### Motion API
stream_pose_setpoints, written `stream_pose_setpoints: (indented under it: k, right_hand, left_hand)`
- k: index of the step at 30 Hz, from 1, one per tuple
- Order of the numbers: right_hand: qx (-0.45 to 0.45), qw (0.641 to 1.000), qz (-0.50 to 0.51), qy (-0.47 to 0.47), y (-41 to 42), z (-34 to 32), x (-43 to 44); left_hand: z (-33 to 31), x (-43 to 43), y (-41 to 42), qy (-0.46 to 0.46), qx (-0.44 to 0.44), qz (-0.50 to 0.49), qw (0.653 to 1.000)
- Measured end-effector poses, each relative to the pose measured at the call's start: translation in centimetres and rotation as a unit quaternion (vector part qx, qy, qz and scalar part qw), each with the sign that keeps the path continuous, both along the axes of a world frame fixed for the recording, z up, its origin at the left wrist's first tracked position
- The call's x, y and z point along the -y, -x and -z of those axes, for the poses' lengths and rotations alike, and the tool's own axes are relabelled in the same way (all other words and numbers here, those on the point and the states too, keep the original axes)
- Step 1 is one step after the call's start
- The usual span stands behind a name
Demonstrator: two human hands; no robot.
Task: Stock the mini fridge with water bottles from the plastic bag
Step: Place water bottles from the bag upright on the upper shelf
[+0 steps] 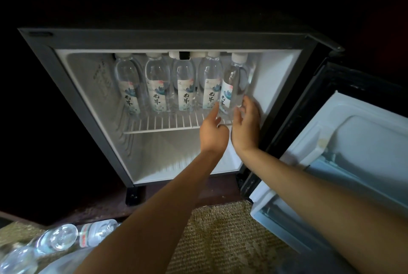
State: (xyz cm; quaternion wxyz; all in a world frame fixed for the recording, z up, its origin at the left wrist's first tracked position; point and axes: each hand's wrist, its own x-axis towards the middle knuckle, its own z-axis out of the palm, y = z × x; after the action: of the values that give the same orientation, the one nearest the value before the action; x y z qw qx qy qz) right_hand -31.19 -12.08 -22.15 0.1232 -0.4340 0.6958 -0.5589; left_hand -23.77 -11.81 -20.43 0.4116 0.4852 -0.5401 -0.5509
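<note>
The mini fridge (72, 105) stands open, white inside, with a wire shelf (163, 123). Several clear water bottles with white caps and pale labels stand in a row on that shelf. The rightmost bottle (234, 79) leans a little to the right. My left hand (213, 131) reaches to its lower left, one finger touching its label. My right hand (247, 125) is at its lower right, fingers relaxed beside the bottle's base. Neither hand wraps around it. More water bottles (56, 237) lie in the plastic bag (64, 262) on the floor at bottom left.
The fridge door (344, 152) hangs open to the right, its white inner shelf close to my right forearm. A woven mat (223, 238) covers the floor in front. The fridge's lower compartment (176, 154) holds nothing. The surroundings are dark.
</note>
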Motion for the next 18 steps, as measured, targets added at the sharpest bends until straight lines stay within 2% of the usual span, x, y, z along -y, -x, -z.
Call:
stream_pose_setpoints:
  k: [3, 9, 18]
  right_hand:
    - [0.069, 0.997, -0.008, -0.038, -1.1, 0.4, -0.9]
    - [0.213, 0.975, -0.038, -0.053, -1.5, -0.2, -0.7]
    - [0.255, 0.965, -0.048, -0.045, -0.8, -0.4, 1.7]
  left_hand:
    - [-0.7, -0.1, -0.1, -0.024, -0.033, 0.023, 0.999]
    - [-1.0, 1.2, -0.6, -0.127, -0.117, 0.043, 0.984]
    - [0.0, 2.8, 0.3, -0.179, -0.171, 0.052, 0.967]
